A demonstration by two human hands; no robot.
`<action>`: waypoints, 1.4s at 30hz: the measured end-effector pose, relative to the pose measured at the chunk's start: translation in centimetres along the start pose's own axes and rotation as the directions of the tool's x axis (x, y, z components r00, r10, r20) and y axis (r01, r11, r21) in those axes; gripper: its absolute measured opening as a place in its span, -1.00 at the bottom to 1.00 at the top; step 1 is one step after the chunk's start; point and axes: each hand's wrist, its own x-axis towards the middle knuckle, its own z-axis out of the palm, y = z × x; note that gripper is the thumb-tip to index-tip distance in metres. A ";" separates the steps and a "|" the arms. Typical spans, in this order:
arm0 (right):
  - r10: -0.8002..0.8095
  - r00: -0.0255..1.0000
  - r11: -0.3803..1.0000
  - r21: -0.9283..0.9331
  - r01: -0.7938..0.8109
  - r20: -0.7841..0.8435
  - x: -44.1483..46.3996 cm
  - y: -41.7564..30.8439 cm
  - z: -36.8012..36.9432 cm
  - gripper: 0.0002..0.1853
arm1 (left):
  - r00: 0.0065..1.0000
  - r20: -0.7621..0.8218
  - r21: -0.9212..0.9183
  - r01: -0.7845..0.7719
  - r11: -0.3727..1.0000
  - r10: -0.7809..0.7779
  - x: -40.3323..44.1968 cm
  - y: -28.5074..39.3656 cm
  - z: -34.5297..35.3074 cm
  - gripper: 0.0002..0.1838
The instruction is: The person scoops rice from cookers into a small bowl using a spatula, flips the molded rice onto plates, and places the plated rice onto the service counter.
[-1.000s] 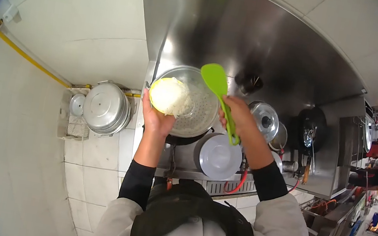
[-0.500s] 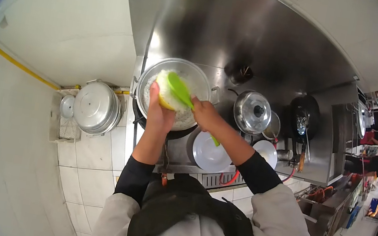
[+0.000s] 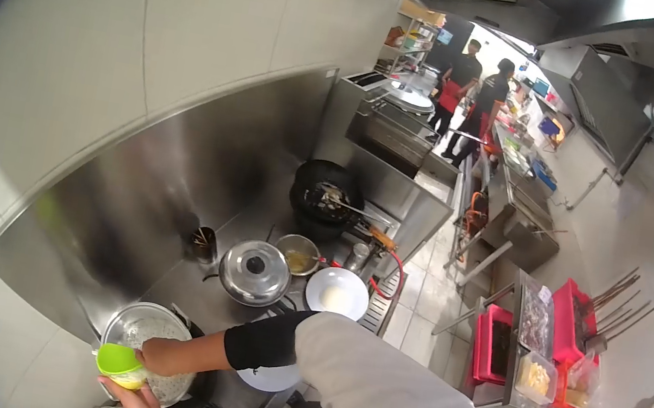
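At the lower left, a large metal pot [image 3: 114, 322] on the stove holds whitish, rice-like food. My right hand [image 3: 167, 356] reaches over the pot, fingers wrapped round the handle of a green serving spoon [image 3: 118, 358]. The spoon's broad head rests against a small yellow bowl [image 3: 131, 383], covering much of it. From below, my left hand [image 3: 136, 405] grips this bowl near the pot's front rim. White food shows in the bowl in the earlier view; now the spoon mostly hides it. A white plate [image 3: 269, 378] is partly hidden under my right sleeve.
A lidded pan [image 3: 253, 274], a small pot of yellowish liquid [image 3: 298, 257], and a dark cup of sticks [image 3: 203, 246] stand beyond. Further off are a black wok [image 3: 316, 218] and another white plate [image 3: 336, 302]. Two people [image 3: 459, 79] stand at the back; pink bins [image 3: 492, 344] are right.
The head view has swung right, bringing the back kitchen and bins into sight. Pot and hands now appear lower left. The spoon has turned and sits over the bowl.
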 end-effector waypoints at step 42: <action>-0.175 0.982 0.975 -0.155 0.162 -0.075 -5.1 -0.3 -0.4 -0.40 | 0.986 -0.083 -0.308 0.110 0.945 -0.142 -3.9 1.9 1.9 -0.37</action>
